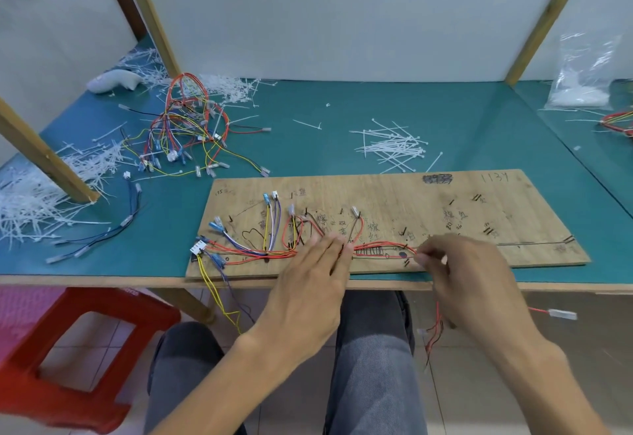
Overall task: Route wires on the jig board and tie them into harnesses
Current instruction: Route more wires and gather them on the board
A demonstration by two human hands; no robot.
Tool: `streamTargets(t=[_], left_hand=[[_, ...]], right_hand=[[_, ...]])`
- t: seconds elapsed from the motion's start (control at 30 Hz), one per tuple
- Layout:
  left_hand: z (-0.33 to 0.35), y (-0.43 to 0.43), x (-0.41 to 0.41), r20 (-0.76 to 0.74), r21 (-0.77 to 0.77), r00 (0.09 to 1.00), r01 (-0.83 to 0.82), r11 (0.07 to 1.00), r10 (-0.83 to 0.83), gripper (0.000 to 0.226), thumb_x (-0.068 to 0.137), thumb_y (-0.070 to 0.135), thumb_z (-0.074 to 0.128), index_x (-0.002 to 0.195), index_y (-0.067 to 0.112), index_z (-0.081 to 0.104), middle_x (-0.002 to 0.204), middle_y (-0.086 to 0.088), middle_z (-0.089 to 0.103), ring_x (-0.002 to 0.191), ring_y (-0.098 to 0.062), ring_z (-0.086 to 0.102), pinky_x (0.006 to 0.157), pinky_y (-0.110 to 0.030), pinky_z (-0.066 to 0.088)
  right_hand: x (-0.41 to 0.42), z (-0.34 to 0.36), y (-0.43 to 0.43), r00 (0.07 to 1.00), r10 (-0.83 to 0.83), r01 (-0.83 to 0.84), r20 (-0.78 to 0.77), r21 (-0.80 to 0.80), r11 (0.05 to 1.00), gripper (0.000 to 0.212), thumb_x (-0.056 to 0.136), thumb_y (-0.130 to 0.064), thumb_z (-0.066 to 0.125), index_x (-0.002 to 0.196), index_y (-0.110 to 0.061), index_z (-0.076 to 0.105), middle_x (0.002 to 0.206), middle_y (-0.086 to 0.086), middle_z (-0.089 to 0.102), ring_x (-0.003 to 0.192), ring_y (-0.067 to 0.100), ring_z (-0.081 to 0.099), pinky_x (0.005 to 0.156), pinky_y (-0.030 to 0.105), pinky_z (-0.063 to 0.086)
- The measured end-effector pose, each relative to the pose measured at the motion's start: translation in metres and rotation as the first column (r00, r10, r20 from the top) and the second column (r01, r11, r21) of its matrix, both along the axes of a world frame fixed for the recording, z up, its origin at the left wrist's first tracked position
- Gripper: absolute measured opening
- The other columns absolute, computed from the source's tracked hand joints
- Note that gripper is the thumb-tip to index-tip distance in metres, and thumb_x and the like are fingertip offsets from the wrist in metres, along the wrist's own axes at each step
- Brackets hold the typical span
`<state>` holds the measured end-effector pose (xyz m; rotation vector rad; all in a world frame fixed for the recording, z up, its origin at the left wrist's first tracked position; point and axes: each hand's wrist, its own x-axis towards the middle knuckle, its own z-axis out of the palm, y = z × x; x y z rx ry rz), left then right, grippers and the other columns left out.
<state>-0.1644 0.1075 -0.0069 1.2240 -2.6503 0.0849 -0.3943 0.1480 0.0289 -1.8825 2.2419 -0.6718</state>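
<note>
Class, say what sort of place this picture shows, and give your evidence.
Probably a wire-harness assembly bench: a wooden jig board carrying routed wires, loose cable ties, and a pile of wire bundles on the green table.

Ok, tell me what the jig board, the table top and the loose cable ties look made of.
Jig board: bare plywood, it seems; visible grain, pen marks, no varnish.
Table top: teal mat, probably rubber or vinyl; faint sheen, wood-edged.
Cable ties: white translucent plastic, likely nylon; thin, stiff strips.
</note>
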Motion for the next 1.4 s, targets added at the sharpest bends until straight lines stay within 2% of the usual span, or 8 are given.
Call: streamTargets(t=[0.23, 0.57, 0.73, 0.83, 0.93, 1.0, 1.2, 1.4], left_hand=[[-0.004, 0.011, -0.005, 0.058, -0.04, 0.995, -0.077, 0.996, 0.079, 0.055, 0.111, 0.026, 0.033, 0.16, 0.002, 0.037, 0.166, -0.016, 0.037, 0.157, -0.028, 0.032, 0.129, -0.043, 0.023], [-0.009, 0.008, -0.011, -0.047, 0.065, 0.993, -0.101, 0.993, 0.104, 0.054, 0.111, 0.023, 0.041, 0.161, 0.004, 0.036, 0.168, -0.014, 0.035, 0.159, -0.027, 0.028, 0.131, -0.04, 0.012], [-0.008, 0.004, -0.011, -0.023, 0.114, 0.995, -0.093, 0.989, 0.096, 0.063, 0.108, 0.02, 0.035, 0.167, 0.005, 0.018, 0.175, -0.013, 0.016, 0.163, -0.025, 0.008, 0.127, -0.033, -0.015], [-0.009, 0.004, -0.012, -0.007, 0.135, 0.995, -0.094, 0.986, 0.096, 0.065, 0.108, 0.021, 0.032, 0.167, 0.005, 0.012, 0.176, -0.013, 0.009, 0.164, -0.025, 0.002, 0.127, -0.034, -0.017], [-0.009, 0.004, -0.013, -0.004, 0.134, 0.994, -0.106, 0.985, 0.108, 0.066, 0.108, 0.024, 0.033, 0.167, 0.004, 0.011, 0.176, -0.013, 0.008, 0.164, -0.025, 0.001, 0.129, -0.036, -0.014], [-0.008, 0.005, -0.014, 0.005, 0.137, 0.994, -0.11, 0.984, 0.11, 0.065, 0.108, 0.024, 0.032, 0.167, 0.004, 0.012, 0.176, -0.014, 0.009, 0.164, -0.025, 0.002, 0.13, -0.036, -0.013], [-0.01, 0.006, -0.011, 0.037, 0.121, 0.995, -0.098, 0.988, 0.094, 0.065, 0.109, 0.025, 0.033, 0.167, 0.004, 0.011, 0.175, -0.015, 0.008, 0.164, -0.027, 0.001, 0.129, -0.038, -0.016], [-0.006, 0.013, 0.002, 0.04, 0.102, 0.995, -0.099, 0.99, 0.095, 0.073, 0.108, 0.025, 0.044, 0.17, 0.023, 0.004, 0.177, -0.001, -0.007, 0.16, -0.021, -0.022, 0.128, -0.051, -0.016]], right_hand=[[-0.005, -0.002, -0.041, 0.993, 0.054, -0.054, -0.101, -0.001, 0.999, 0.006, 0.097, -0.016, 0.073, 0.096, -0.021, 0.077, 0.092, -0.005, 0.062, 0.085, 0.028, 0.062, 0.071, 0.042, 0.051], [0.001, -0.002, 0.012, 0.979, 0.039, 0.0, -0.2, 0.194, 0.981, 0.02, 0.092, -0.011, 0.062, 0.1, -0.018, 0.079, 0.084, -0.005, 0.05, 0.08, 0.03, 0.061, 0.066, 0.043, 0.051], [0.023, 0.005, 0.036, 0.942, 0.005, 0.102, -0.336, 0.299, 0.949, 0.018, 0.098, -0.045, 0.053, 0.091, -0.029, 0.058, 0.079, -0.009, 0.053, 0.088, 0.028, 0.067, 0.061, 0.035, 0.047], [0.022, 0.008, 0.029, 0.94, -0.059, 0.109, -0.335, 0.13, 0.986, 0.027, 0.097, -0.05, 0.059, 0.086, -0.031, 0.073, 0.074, -0.011, 0.053, 0.084, 0.024, 0.063, 0.056, 0.033, 0.041], [0.03, 0.006, 0.008, 0.982, -0.039, 0.038, -0.183, -0.013, 0.999, 0.024, 0.101, -0.037, 0.064, 0.114, -0.022, 0.078, 0.1, -0.002, 0.063, 0.104, 0.025, 0.057, 0.072, 0.039, 0.051], [0.035, -0.002, -0.005, 0.985, -0.028, 0.031, -0.173, 0.011, 0.999, 0.03, 0.103, -0.034, 0.062, 0.121, -0.015, 0.076, 0.112, 0.002, 0.062, 0.109, 0.023, 0.054, 0.084, 0.042, 0.053], [0.04, -0.025, 0.001, 0.973, -0.054, 0.043, -0.224, -0.051, 0.998, 0.026, 0.103, -0.028, 0.062, 0.112, -0.01, 0.078, 0.098, 0.004, 0.06, 0.095, 0.023, 0.046, 0.078, 0.042, 0.051], [0.051, -0.041, 0.016, 0.93, -0.06, 0.06, -0.363, -0.011, 0.998, 0.055, 0.099, -0.035, 0.065, 0.145, -0.006, 0.058, 0.121, 0.014, 0.06, 0.11, 0.036, 0.052, 0.085, 0.05, 0.051]])
